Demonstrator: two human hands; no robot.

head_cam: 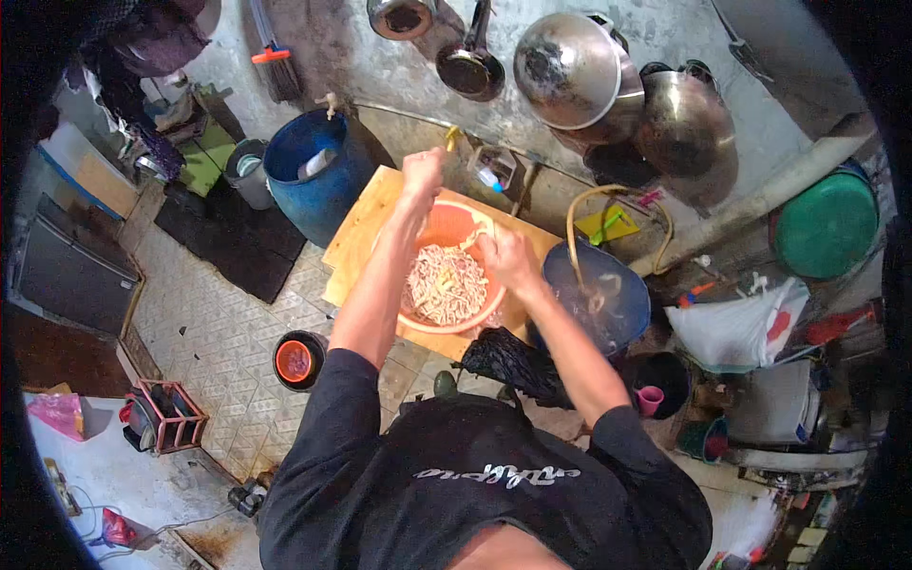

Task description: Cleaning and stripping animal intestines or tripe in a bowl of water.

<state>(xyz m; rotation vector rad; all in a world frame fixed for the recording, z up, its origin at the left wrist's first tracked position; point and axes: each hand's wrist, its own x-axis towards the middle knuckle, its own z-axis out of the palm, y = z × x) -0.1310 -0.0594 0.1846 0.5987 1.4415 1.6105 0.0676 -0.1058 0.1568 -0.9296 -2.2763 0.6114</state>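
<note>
An orange plastic basin (499,293) sits on a wooden board (360,214) in front of me. Pale, stringy food pieces (445,285) are heaped in its bottom; their exact kind is unclear. At the basin's right rim, the fingers of my right hand (509,258) are closed on a pale strip (473,236). My left hand (423,173) is curled over the basin's far left side, its fingers bent in. Whether anything is inside that fist is hidden.
Left of the board stands a blue plastic drum (306,203); right of it, a blue tub (605,292) with a hose (572,221). A black plastic bag (509,360) lies near my right forearm. A small black bucket (317,349) stands on the tiles. Pans (470,71) hang beyond.
</note>
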